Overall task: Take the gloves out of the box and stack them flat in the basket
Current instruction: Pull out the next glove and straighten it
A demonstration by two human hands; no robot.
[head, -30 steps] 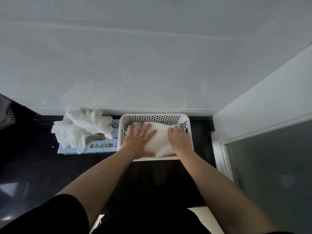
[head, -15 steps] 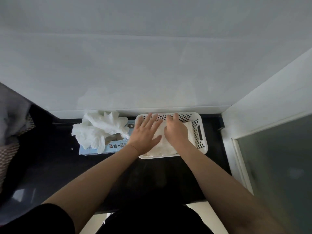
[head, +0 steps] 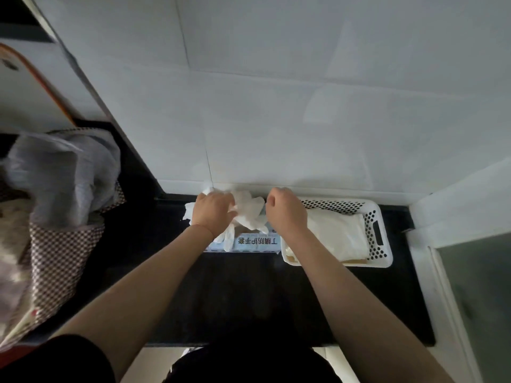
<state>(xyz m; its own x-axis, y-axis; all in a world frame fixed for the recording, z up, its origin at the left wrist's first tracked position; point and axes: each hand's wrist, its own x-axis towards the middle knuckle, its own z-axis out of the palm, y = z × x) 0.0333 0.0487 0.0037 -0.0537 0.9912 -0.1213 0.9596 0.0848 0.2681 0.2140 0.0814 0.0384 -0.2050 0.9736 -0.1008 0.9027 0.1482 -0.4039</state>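
Head view: left hand gripping white gloves bunched atop the glove box; right hand curled, grip hidden. Better: pull one free, lay flat in white basket.

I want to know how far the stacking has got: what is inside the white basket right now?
The white basket holds a flat stack of white gloves. A tan edge shows beneath its near side; what that is cannot be told. The right hand and forearm cover the basket's left end.

dim, cool light, pale glare on wall tiles, dark murky countertop, wide-angle bending at edges, left side motion-blurred
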